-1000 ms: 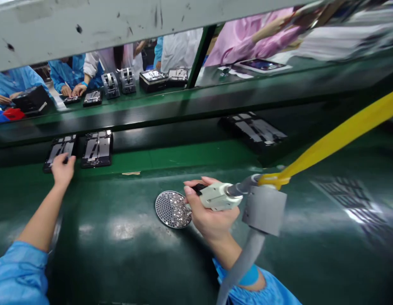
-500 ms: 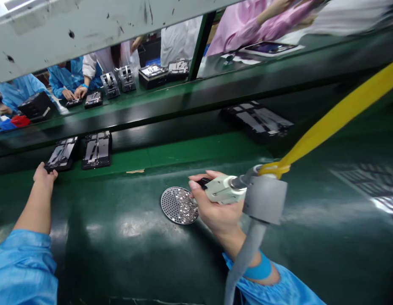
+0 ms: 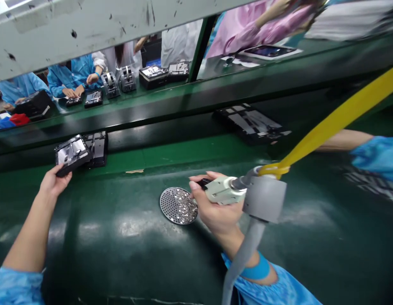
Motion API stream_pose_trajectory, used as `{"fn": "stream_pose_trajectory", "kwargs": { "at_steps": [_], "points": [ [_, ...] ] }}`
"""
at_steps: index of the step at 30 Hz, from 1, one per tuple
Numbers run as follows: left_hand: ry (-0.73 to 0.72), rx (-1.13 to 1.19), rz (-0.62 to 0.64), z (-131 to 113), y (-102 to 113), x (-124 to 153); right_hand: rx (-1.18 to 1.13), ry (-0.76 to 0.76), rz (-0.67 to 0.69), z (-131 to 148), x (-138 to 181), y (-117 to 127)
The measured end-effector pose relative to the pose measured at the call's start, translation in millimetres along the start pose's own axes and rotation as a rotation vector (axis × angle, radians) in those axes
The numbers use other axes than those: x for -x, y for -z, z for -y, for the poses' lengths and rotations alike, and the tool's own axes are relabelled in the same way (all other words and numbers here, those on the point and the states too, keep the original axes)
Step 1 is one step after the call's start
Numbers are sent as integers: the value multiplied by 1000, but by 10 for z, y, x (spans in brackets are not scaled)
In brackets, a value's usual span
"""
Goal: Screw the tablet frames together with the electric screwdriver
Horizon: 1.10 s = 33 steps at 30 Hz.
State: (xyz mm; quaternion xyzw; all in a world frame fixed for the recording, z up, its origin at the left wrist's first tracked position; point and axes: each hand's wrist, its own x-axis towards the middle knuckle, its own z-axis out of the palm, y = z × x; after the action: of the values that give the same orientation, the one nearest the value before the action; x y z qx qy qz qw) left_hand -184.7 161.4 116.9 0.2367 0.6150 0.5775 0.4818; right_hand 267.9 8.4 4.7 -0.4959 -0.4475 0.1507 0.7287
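Gripping, left hand (image 3: pixel 55 184): thumb and fingers are clamping the near lower edge of a black unit (image 3: pixel 72 153), which is sitting tilted over the green strip (image 3: pixel 171 153) and partly covering the neighbouring unit (image 3: pixel 100 148); whether the two are touching, cannot tell. Likely fault: slipping or swinging, the weight apparently hanging beyond a one-edge hold; also scraping the neighbouring unit, the gap being so slight. Gripping, right hand (image 3: pixel 220 212): fingers are wrapping a pale tool (image 3: pixel 224 190), its working end going unseen beside a perforated dish (image 3: pixel 169 206). Likely fault: nudging the dish and scattering its small metal pieces (image 3: pixel 186 207); possible snagging, a grey cable (image 3: pixel 247 258) and yellow strap (image 3: pixel 342 116) hanging close by the wrist.
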Motion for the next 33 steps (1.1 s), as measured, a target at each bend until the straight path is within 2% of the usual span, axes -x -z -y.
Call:
{"fn": "stream_pose_trajectory", "kwargs": {
  "at_steps": [4, 9, 12, 15, 17, 18, 20, 22, 24, 27, 29, 30, 33],
  "points": [
    [66, 51, 131, 405, -1, 643, 15, -41, 15, 57, 6, 6],
    [217, -6, 390, 1098, -87, 1335, 29, -5, 34, 143, 10, -18],
    [280, -82, 490, 1417, -147, 1601, 20, 7, 8, 175, 20, -30],
    [255, -196, 534, 1552, -121, 1691, 44, -2, 5, 183, 25, -36],
    [141, -375, 546, 1533, -51, 1658, 39, 2, 5, 180, 20, -42],
    [34, -517, 532, 1497, -9, 1626, 31, 5, 5, 179, 15, -44],
    [-291, -838, 441, 1397, 59, 1564, 23, 16, -3, 183, 9, -42],
    [-691, -1056, 338, 1302, 71, 1536, 38, 10, -4, 194, 11, -23],
    [-988, -1097, 378, 1259, 6, 1560, 57, -21, 16, 206, 20, 10],
    [-1170, -1040, 687, 1320, -193, 1669, 89, -70, 58, 220, 36, 59],
    [-1243, -1038, 831, 1420, -346, 1751, 106, -79, 75, 228, 40, 75],
    [-1284, -1054, 847, 1476, -419, 1781, 110, -72, 79, 231, 40, 77],
    [-1352, -1123, 780, 1623, -608, 1808, 101, -31, 84, 242, 32, 67]
  ]
}}
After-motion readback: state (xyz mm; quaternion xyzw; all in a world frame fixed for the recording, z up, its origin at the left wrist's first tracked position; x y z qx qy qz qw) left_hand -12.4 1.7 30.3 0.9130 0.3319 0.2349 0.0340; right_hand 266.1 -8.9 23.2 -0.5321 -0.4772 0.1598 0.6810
